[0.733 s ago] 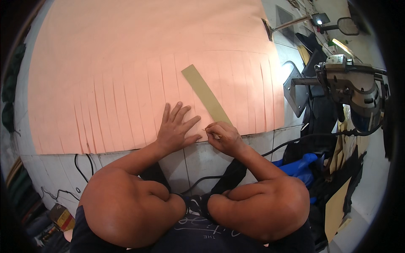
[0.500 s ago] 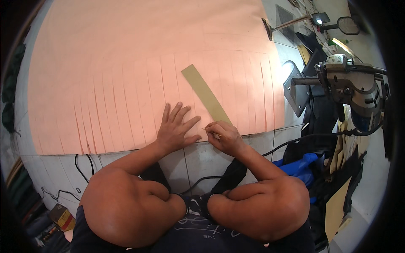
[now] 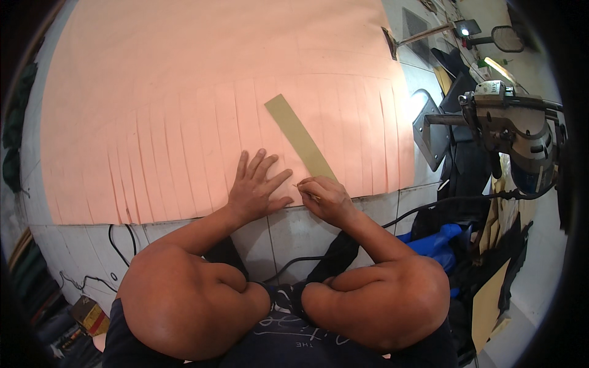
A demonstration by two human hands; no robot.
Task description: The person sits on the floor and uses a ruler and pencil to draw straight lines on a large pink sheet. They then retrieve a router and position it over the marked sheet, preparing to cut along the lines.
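Observation:
A large peach-pink sheet (image 3: pixel 184 67) lies flat before me, with several slit-like lines running up from its near edge. My left hand (image 3: pixel 253 187) rests on it, palm down and fingers spread, near that edge. Close beside it, my right hand (image 3: pixel 325 197) is closed around a slim, pale pencil-like tool (image 3: pixel 312 194), its tip near the sheet. Most of the tool is covered by my fingers. An olive-green flat strip (image 3: pixel 300 138) lies slantwise on the sheet, its near end meeting my right hand.
A grey and black machine (image 3: pixel 512 122) with a cable stands at the right. Below it are a blue plastic thing (image 3: pixel 435 248) and dark material. Pale floor tiles (image 3: pixel 251 245) border the sheet. A small box (image 3: pixel 91 316) sits at the lower left.
My right fingers and the slim tool have shifted very slightly. The left hand, the sheet and the strip look the same.

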